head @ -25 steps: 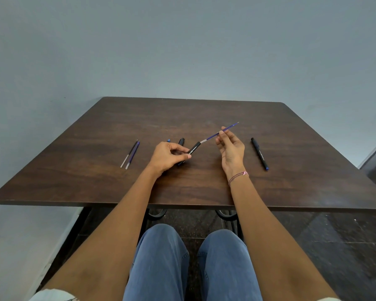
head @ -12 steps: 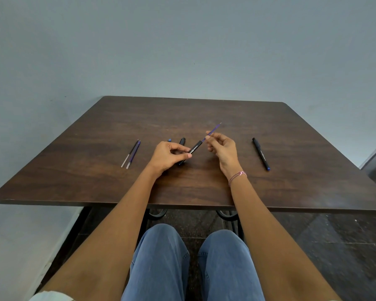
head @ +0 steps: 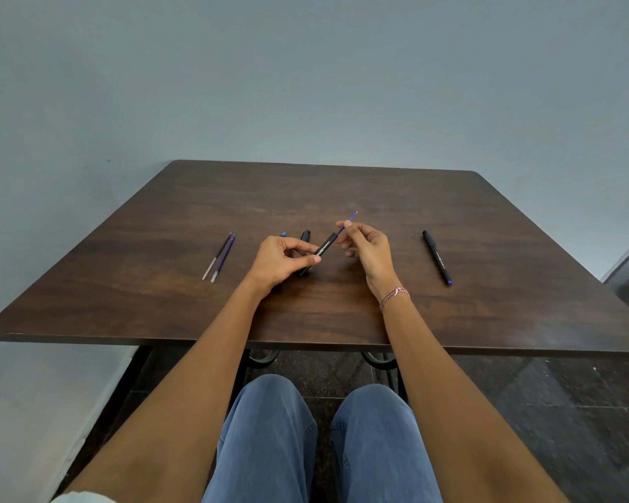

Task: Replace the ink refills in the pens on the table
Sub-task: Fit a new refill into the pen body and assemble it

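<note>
While left hand (head: 280, 261) grips barrel (head: 325, 245), right hand (head: 369, 248) pinches refill (head: 353, 216), far from table (head: 342, 190) edges.

White print on two pens, unreadable
Black pen barrel (head: 324, 246) near centre: white brand mark, too blurred to read. Capped black pen (head: 437, 257) at 3 o'clock: faint white lettering, equally illegible.

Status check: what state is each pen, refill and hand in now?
Pen barrel: held by left hand, tilted.
Blue refill: partly in barrel, pinched by right hand.
Spare refills: two, lying loose together.
Right pen: lying assembled, untouched.
Middle pen: lying, partly hidden behind left hand.
</note>
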The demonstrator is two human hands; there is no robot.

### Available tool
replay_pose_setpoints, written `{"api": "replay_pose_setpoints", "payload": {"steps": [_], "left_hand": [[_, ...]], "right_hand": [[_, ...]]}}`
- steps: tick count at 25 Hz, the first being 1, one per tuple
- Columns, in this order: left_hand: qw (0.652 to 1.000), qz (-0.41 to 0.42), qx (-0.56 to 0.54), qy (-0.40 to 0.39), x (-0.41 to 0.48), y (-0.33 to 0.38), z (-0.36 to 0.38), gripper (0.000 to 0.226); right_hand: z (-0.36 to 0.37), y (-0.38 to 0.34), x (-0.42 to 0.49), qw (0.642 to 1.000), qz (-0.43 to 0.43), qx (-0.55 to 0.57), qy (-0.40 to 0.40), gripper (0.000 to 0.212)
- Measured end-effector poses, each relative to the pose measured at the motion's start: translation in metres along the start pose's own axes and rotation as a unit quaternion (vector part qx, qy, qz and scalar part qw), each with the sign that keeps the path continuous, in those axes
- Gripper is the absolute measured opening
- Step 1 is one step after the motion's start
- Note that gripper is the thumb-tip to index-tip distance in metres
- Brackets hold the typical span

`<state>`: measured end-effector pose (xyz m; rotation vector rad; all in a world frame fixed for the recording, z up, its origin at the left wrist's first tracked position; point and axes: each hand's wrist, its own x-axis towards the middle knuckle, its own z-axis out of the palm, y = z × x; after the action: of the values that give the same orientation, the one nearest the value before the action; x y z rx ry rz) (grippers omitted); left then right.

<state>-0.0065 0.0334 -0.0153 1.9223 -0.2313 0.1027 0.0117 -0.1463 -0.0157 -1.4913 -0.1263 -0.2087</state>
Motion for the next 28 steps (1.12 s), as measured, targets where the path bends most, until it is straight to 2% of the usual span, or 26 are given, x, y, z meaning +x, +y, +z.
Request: {"api": "replay_pose_setpoints", "payload": {"steps": [13, 19, 23, 28], "left_hand": [[1.000, 0.001, 0.000, 0.011, -0.0025, 0.0035, -0.0009, 0.019], [1.000, 0.005, -0.007, 0.020, -0.0029, 0.0031, 0.0002, 0.020], [1.000, 0.000, -0.013, 0.020, -0.0018, 0.0028, 0.0012, 0.021], [1.000, 0.005, -0.008, 0.012, -0.0023, 0.0030, 0.0001, 0.021]], "right_hand": [[0.0010, 0.0026, 0.0010, 0.999, -0.021, -0.043, -0.019, 0.015], [0.0016, 0.0021, 0.0000, 0.999, -0.024, -0.027, -0.027, 0.014], [-0.0002, -0.0007, 0.0003, 0.999, -0.011, 0.039, 0.003, 0.017], [0.0011, -0.0013, -0.0004, 1.000, -0.016, 0.012, 0.009, 0.014]]}}
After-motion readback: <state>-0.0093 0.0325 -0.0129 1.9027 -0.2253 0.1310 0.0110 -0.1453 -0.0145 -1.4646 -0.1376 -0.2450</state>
